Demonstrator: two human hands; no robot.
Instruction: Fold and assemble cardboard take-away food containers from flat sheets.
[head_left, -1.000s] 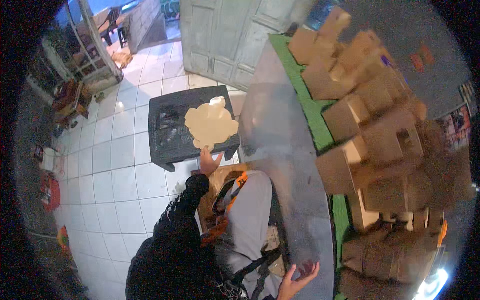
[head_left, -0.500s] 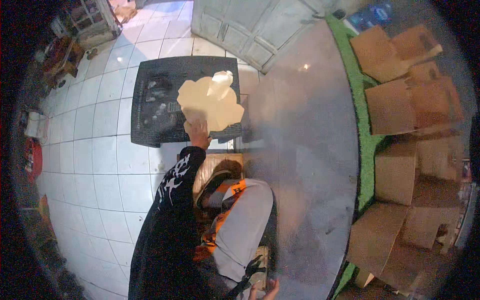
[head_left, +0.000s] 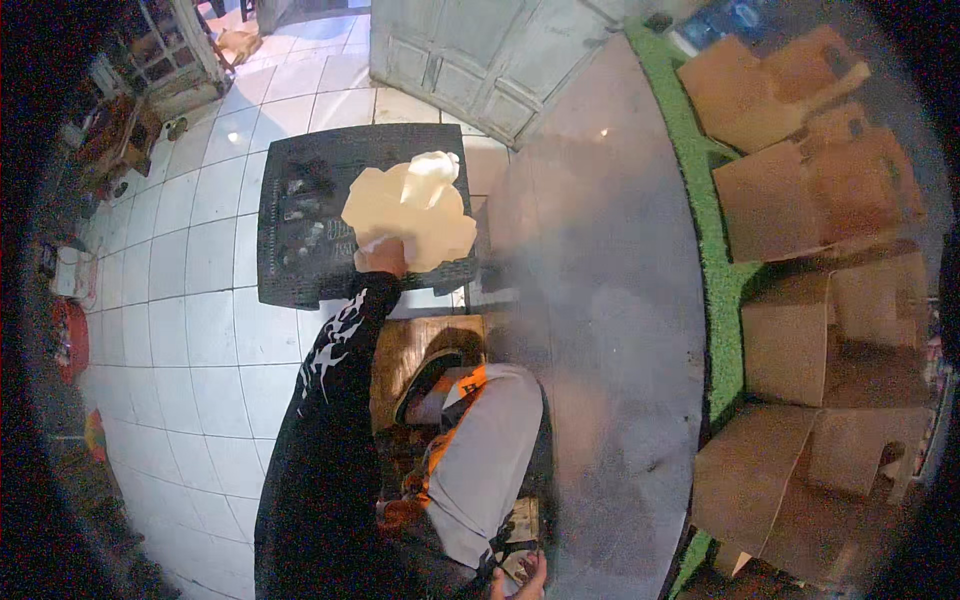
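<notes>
Upper centre of the frame, the left hand (head_left: 382,257) grips a cream sheet (head_left: 412,212) over a black crate (head_left: 300,215). The right hand (head_left: 520,580), bottom edge, is barely visible; grip unclear.

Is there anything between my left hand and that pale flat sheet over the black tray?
Nothing visible does. The left hand already touches the near edge of the pale sheet, which lies over the black tray.
</notes>
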